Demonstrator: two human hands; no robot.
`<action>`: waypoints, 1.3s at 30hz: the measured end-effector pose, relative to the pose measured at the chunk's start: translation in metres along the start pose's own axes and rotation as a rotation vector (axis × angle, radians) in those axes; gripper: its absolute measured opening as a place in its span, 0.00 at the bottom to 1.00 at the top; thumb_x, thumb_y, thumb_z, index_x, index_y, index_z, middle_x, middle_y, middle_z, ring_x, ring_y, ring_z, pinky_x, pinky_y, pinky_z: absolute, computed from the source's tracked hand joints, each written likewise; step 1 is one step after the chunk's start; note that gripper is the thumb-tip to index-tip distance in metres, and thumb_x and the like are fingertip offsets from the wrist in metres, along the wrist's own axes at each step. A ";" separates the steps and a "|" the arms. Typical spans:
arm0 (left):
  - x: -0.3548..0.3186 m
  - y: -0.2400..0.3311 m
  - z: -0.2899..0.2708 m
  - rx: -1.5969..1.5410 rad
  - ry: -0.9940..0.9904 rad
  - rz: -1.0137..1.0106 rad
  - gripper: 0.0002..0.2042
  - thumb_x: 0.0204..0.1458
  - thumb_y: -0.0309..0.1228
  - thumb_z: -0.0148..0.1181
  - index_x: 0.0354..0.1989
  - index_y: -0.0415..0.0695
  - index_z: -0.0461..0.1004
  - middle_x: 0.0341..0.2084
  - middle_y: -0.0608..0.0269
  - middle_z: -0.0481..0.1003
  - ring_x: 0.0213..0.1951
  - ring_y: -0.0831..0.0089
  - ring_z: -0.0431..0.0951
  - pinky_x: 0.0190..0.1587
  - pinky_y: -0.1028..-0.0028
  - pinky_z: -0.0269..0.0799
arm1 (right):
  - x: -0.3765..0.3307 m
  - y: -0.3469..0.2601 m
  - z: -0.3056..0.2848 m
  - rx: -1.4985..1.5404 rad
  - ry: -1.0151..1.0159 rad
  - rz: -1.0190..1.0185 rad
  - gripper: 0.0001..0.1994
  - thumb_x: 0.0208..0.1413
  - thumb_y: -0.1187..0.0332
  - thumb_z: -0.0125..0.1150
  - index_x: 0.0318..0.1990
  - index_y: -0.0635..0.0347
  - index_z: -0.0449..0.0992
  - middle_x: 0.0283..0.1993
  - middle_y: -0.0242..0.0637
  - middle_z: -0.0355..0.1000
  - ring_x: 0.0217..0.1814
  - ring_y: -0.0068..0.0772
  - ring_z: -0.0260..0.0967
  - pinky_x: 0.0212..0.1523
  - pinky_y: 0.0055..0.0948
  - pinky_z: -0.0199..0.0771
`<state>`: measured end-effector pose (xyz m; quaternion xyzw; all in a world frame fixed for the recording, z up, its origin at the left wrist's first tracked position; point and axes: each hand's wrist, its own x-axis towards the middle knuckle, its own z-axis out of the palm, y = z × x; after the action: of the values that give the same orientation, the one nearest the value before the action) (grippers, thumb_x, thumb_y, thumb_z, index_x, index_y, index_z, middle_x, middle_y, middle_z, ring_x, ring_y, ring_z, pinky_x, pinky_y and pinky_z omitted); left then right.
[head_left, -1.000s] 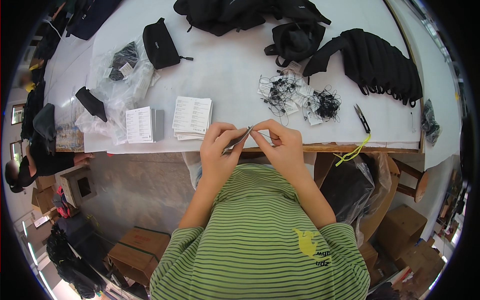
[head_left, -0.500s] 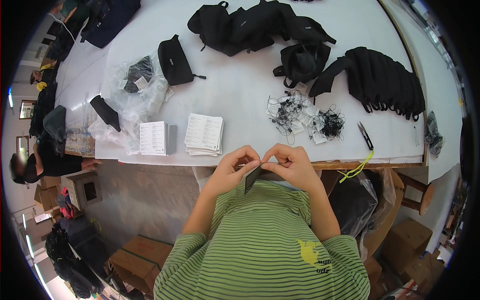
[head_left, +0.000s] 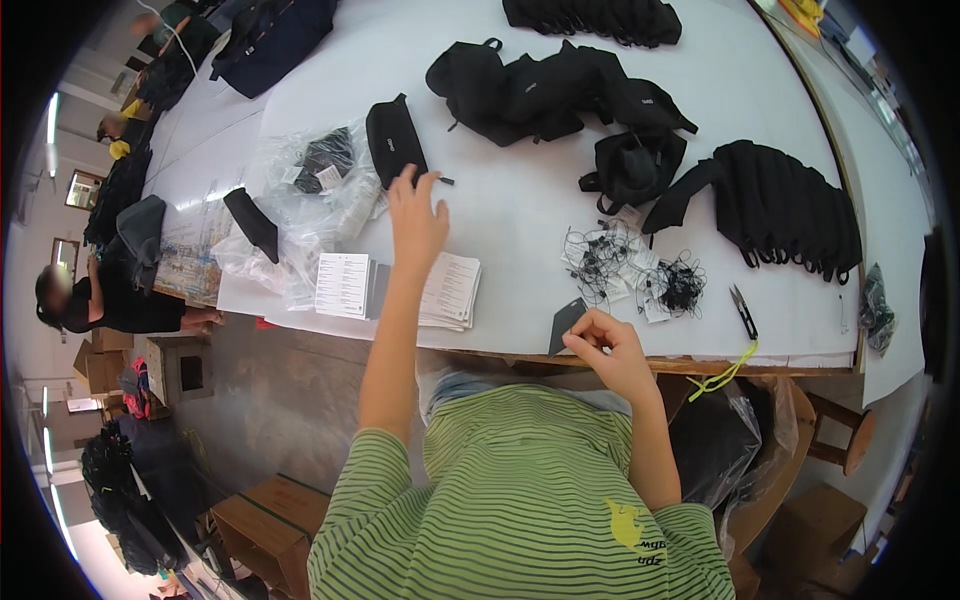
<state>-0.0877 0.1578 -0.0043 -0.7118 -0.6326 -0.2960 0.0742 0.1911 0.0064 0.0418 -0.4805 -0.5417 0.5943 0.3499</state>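
My left hand (head_left: 418, 215) is stretched out over the table with its fingers apart. Its fingertips are at the lower end of a small black zippered pouch (head_left: 392, 140); whether they touch it I cannot tell. Nothing shows in that hand. Near the table's front edge, my right hand (head_left: 612, 345) pinches a dark grey card tag (head_left: 567, 320) between thumb and fingers. Under my left forearm are a stack of printed white cards (head_left: 455, 290) and, to its left, another stack of cards (head_left: 343, 285) with a grey side showing.
Tangled black strings with white tags (head_left: 600, 260) lie right of centre, beside thread snips (head_left: 744, 312) with a yellow cord. Black bags (head_left: 540, 95) and a row of black pouches (head_left: 785, 210) fill the back and right. Clear plastic bags (head_left: 300, 220) lie left. Another person (head_left: 110, 300) is at far left.
My hands have come apart. The left one let go of the card tag and reached forward to the black pouch; the right one keeps the tag and moved slightly right. The whole view has shifted.
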 end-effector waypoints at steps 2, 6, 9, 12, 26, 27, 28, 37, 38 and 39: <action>0.017 -0.039 0.013 0.367 0.122 -0.040 0.15 0.42 0.23 0.59 0.41 0.47 0.74 0.49 0.56 0.71 0.54 0.55 0.67 0.57 0.62 0.61 | -0.005 0.002 -0.002 0.021 0.024 0.021 0.07 0.53 0.71 0.61 0.28 0.62 0.71 0.17 0.21 0.56 0.21 0.12 0.46 0.23 0.18 0.45; 0.044 -0.070 0.006 0.241 0.011 0.044 0.16 0.38 0.25 0.61 0.40 0.51 0.75 0.47 0.60 0.72 0.49 0.62 0.70 0.52 0.62 0.64 | -0.011 0.009 -0.001 0.080 0.022 0.015 0.07 0.53 0.71 0.62 0.28 0.62 0.71 0.17 0.19 0.57 0.21 0.11 0.46 0.22 0.18 0.45; 0.067 -0.030 -0.031 0.039 0.108 0.138 0.13 0.41 0.27 0.61 0.38 0.49 0.75 0.39 0.64 0.75 0.37 0.69 0.75 0.38 0.68 0.68 | -0.017 0.016 -0.005 0.087 0.043 0.016 0.07 0.52 0.70 0.63 0.28 0.62 0.72 0.16 0.19 0.56 0.20 0.10 0.46 0.21 0.18 0.44; 0.078 0.031 -0.082 -0.475 0.163 -0.190 0.10 0.47 0.30 0.61 0.38 0.45 0.74 0.29 0.64 0.75 0.26 0.75 0.72 0.27 0.76 0.66 | -0.017 0.011 -0.010 0.114 0.023 0.045 0.07 0.51 0.70 0.64 0.28 0.62 0.74 0.16 0.19 0.57 0.20 0.10 0.46 0.21 0.18 0.44; -0.003 0.092 -0.039 -0.873 -0.480 0.072 0.16 0.49 0.23 0.57 0.48 0.49 0.71 0.57 0.60 0.63 0.48 0.66 0.73 0.47 0.71 0.69 | -0.029 0.011 -0.020 0.048 0.034 0.138 0.07 0.49 0.69 0.67 0.28 0.62 0.77 0.17 0.20 0.60 0.20 0.10 0.49 0.21 0.17 0.47; -0.018 0.096 -0.034 -0.663 -0.547 0.264 0.17 0.46 0.22 0.57 0.46 0.50 0.73 0.58 0.61 0.63 0.53 0.63 0.68 0.53 0.67 0.63 | -0.030 0.013 -0.021 0.046 0.033 0.141 0.07 0.49 0.69 0.67 0.28 0.62 0.77 0.17 0.20 0.60 0.20 0.10 0.49 0.21 0.17 0.47; -0.030 0.099 -0.029 -0.446 -0.606 0.452 0.17 0.44 0.20 0.58 0.44 0.51 0.74 0.59 0.63 0.62 0.59 0.59 0.62 0.59 0.63 0.58 | -0.031 0.015 -0.021 0.082 0.051 0.137 0.07 0.49 0.68 0.67 0.29 0.62 0.77 0.17 0.20 0.60 0.20 0.10 0.49 0.21 0.17 0.47; -0.071 0.116 -0.031 -0.438 -0.302 0.312 0.13 0.36 0.25 0.65 0.34 0.51 0.76 0.49 0.67 0.68 0.58 0.61 0.60 0.56 0.60 0.52 | -0.015 -0.001 -0.013 -0.184 0.238 0.084 0.06 0.49 0.68 0.66 0.30 0.60 0.77 0.16 0.22 0.55 0.19 0.12 0.48 0.20 0.19 0.46; -0.072 0.121 -0.042 -0.452 -0.225 0.247 0.13 0.34 0.26 0.66 0.32 0.51 0.76 0.42 0.69 0.71 0.54 0.63 0.63 0.52 0.62 0.54 | -0.012 -0.004 -0.010 -0.268 0.303 0.054 0.05 0.49 0.68 0.66 0.30 0.60 0.77 0.15 0.22 0.54 0.19 0.12 0.47 0.20 0.19 0.44; -0.075 0.123 -0.049 -0.449 -0.226 0.246 0.13 0.34 0.26 0.66 0.32 0.51 0.76 0.42 0.69 0.71 0.54 0.63 0.63 0.52 0.62 0.54 | -0.007 -0.006 -0.006 -0.266 0.301 0.054 0.05 0.49 0.68 0.66 0.30 0.60 0.77 0.15 0.22 0.54 0.19 0.12 0.47 0.20 0.19 0.44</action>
<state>0.0104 0.0467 0.0302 -0.8103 -0.4644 -0.3362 -0.1212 0.1985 0.0024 0.0491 -0.6201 -0.5439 0.4484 0.3444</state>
